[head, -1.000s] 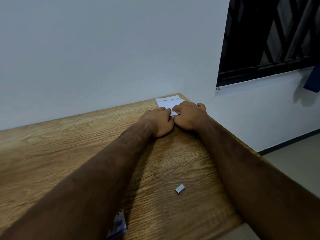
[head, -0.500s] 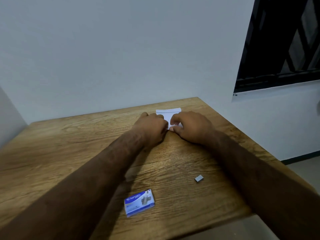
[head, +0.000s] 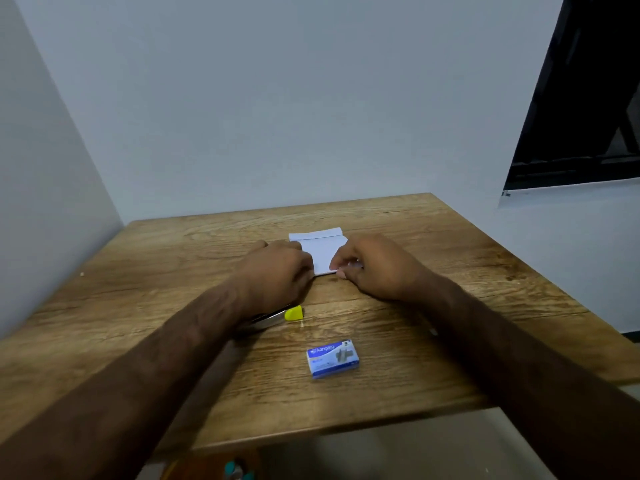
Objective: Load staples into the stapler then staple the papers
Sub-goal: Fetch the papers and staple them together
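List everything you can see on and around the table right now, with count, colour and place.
table: one, brown wood, in a wall corner
papers: small stack, white, far centre of table
stapler: one, silver with yellow tip, mostly hidden under left forearm
staple box: one, blue, near centre of table
window: one, dark, on the right wall
left hand: one, on the papers' left edge
right hand: one, fingers pinching the papers' near right corner

Both bare forearms reach forward side by side. The left hand (head: 277,271) is curled, knuckles up, fingers tucked under. The right hand (head: 375,268) is curled too, thumb and fingertips (head: 341,271) pinched together.
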